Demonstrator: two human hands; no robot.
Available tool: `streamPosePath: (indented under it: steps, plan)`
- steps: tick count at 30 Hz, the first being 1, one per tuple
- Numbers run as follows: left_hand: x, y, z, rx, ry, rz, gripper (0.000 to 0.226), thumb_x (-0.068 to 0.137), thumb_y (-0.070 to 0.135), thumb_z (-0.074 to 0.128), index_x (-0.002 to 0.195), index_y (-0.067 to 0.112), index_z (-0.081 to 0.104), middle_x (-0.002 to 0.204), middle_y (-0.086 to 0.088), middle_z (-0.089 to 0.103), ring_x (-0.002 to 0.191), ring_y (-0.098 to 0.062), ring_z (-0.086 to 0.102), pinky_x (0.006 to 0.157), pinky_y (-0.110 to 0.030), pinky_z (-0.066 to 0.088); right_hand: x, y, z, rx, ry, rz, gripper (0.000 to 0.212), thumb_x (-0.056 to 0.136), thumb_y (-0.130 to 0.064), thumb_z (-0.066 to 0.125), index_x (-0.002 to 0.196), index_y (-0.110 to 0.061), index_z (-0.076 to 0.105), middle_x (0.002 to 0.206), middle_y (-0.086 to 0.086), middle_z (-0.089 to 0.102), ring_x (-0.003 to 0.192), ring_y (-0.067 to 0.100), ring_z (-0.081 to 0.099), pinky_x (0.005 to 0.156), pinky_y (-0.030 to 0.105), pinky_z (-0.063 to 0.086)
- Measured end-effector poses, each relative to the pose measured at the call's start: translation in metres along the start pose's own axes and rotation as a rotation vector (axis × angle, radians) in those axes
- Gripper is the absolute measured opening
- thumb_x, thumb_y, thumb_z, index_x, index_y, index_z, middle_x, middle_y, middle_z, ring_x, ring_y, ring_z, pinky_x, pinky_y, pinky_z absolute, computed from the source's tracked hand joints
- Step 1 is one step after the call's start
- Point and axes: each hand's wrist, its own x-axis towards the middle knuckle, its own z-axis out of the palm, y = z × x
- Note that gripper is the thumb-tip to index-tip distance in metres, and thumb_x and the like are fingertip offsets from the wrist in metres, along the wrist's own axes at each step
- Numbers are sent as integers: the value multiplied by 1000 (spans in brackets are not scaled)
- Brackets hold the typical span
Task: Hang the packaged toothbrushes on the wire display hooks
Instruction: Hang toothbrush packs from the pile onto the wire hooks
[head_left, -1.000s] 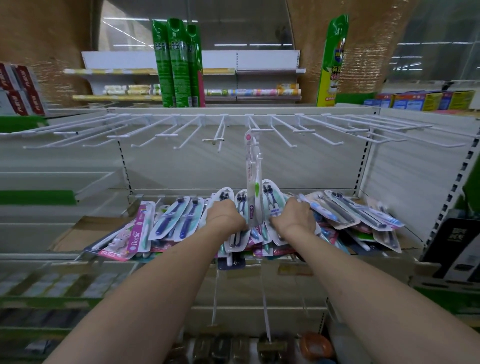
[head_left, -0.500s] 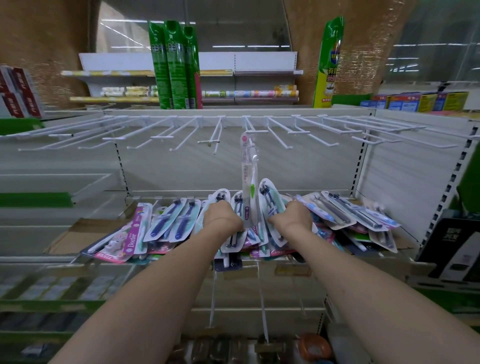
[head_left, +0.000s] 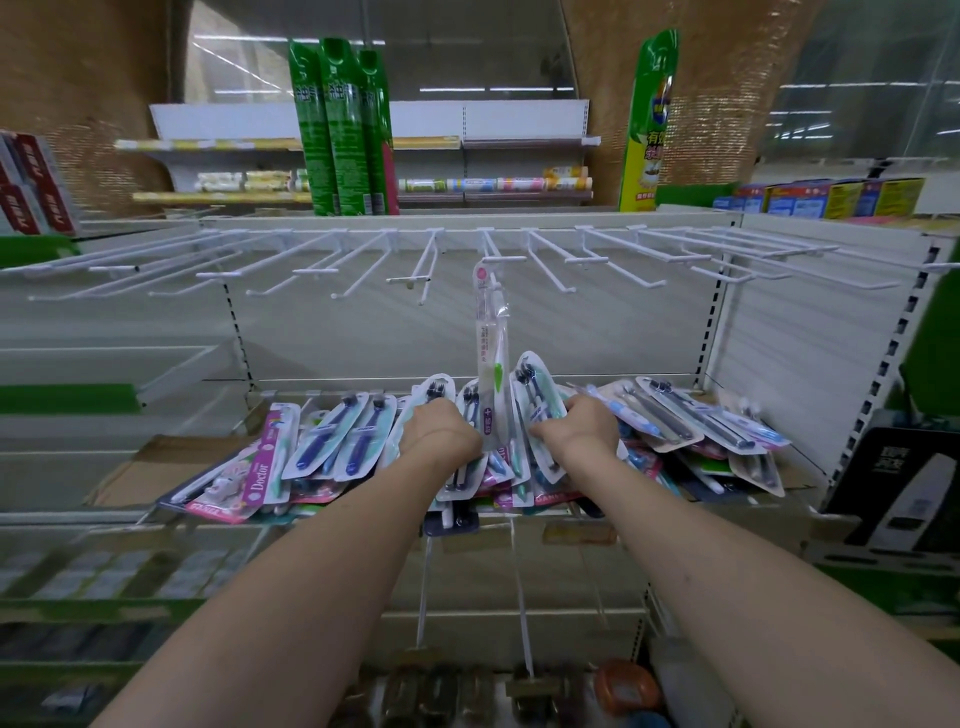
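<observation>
A heap of packaged toothbrushes (head_left: 332, 441) lies across the middle shelf. One slim clear toothbrush pack (head_left: 487, 343) hangs from a white wire hook (head_left: 493, 249) in the row of bare wire hooks (head_left: 311, 260) above. My left hand (head_left: 441, 431) reaches into the middle of the heap, fingers curled down over a pack of dark brushes (head_left: 432, 389). My right hand (head_left: 579, 431) is just right of the hanging pack, and its fingers curl round a teal-brush pack (head_left: 537, 384). The fingertips of both hands are hidden among the packs.
Flattened cardboard (head_left: 156, 462) lies under the heap. A perforated upright (head_left: 878, 395) and a side panel close the bay on the right, with a black box (head_left: 904, 483) beyond. Tall green packets (head_left: 343, 130) stand on top. Lower hooks (head_left: 524, 623) jut out under the shelf.
Both hands stay in the heap at almost the same spots. The view has shifted slightly; the hanging pack has not moved.
</observation>
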Motion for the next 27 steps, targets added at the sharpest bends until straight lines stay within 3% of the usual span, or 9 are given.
streamPosePath:
  steps: [4, 8, 13, 17, 23, 25, 27]
  plan:
    - [-5, 4, -3, 63, -43, 41, 27, 87, 18, 74, 78, 12, 49, 81, -3, 52, 73, -18, 55, 66, -30, 46, -3, -1, -2, 19, 2, 12, 21, 81, -29, 77, 93, -14, 69, 88, 7, 70, 79, 28, 67, 70, 36, 58]
    - [-9, 9, -7, 161, -125, 76, 40, 81, 28, 86, 91, 10, 51, 96, -6, 55, 87, -24, 56, 71, -30, 48, -7, -1, -3, 24, -17, 25, 22, 81, -29, 78, 96, -15, 69, 91, 6, 71, 81, 27, 68, 66, 31, 55]
    - [-12, 8, -7, 161, -145, 58, 47, 73, 33, 91, 79, 12, 49, 88, -4, 56, 88, -24, 58, 72, -31, 51, -11, 2, -5, 19, -33, 37, 18, 81, -29, 78, 88, -15, 68, 86, 7, 71, 80, 28, 68, 63, 28, 47]
    - [-18, 6, -11, 120, -136, 36, 45, 73, 30, 90, 78, 13, 49, 81, -3, 53, 88, -22, 59, 71, -31, 52, -13, 0, -5, 14, -29, 25, 24, 83, -29, 79, 77, -18, 58, 85, 6, 68, 81, 28, 67, 69, 34, 56]
    - [-28, 4, -16, 77, -125, 6, 41, 68, 26, 86, 99, 17, 61, 107, -9, 68, 103, -24, 67, 80, -31, 55, -25, -4, -7, 48, -51, 27, 27, 82, -27, 80, 78, -16, 55, 84, 7, 66, 81, 28, 66, 67, 33, 51]
    - [-30, 3, -17, 63, -125, 11, 43, 68, 24, 86, 103, 16, 63, 102, -8, 68, 101, -23, 69, 80, -32, 55, -30, -3, -9, 64, -45, 12, 24, 81, -26, 80, 78, -15, 59, 82, 9, 68, 77, 27, 67, 68, 34, 56]
    - [-33, 2, -16, 38, -131, 11, 40, 68, 24, 89, 96, 13, 62, 88, -6, 65, 86, -22, 67, 76, -32, 57, -36, -2, -10, 82, -37, 8, 22, 80, -26, 81, 81, -13, 63, 81, 9, 70, 74, 27, 68, 70, 39, 60]
